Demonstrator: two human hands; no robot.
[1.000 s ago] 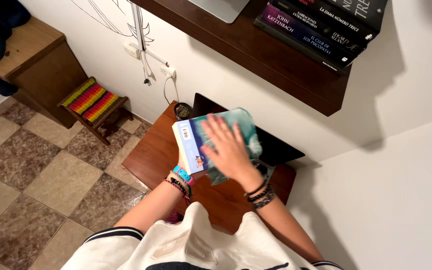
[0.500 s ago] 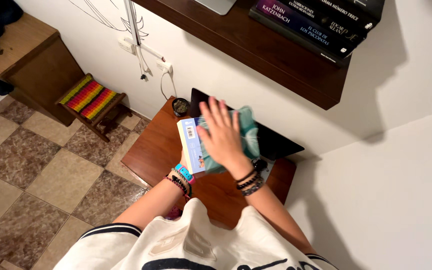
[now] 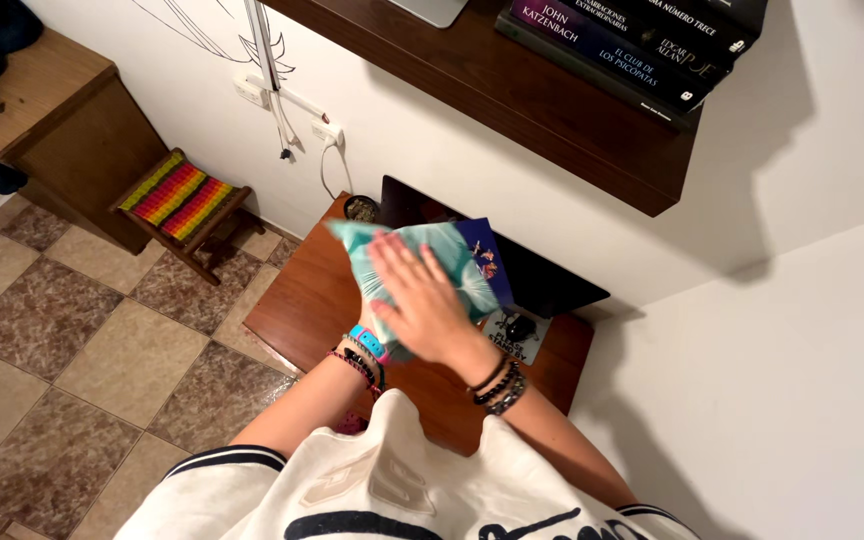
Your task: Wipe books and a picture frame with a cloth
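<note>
My right hand (image 3: 422,305) lies flat, fingers spread, pressing a teal cloth (image 3: 422,250) onto a book (image 3: 484,258). Only the book's dark blue corner shows at the right of the cloth. My left hand (image 3: 366,325) is under the book and cloth, holding them up from below. Most of that hand is hidden, and only its wrist with a blue band and bracelets shows. Both hands are above a small wooden table (image 3: 302,300).
A dark open laptop (image 3: 552,280) and a small printed card (image 3: 512,330) sit on the table by the wall. Overhead is a wooden shelf (image 3: 512,90) with stacked books (image 3: 632,40). At left stand a striped stool (image 3: 177,195), a wooden cabinet (image 3: 52,110), and wall sockets with cables (image 3: 327,130).
The book has turned: its pale cover at the left no longer shows and a dark blue corner shows at the right. My right hand has slid the cloth across it.
</note>
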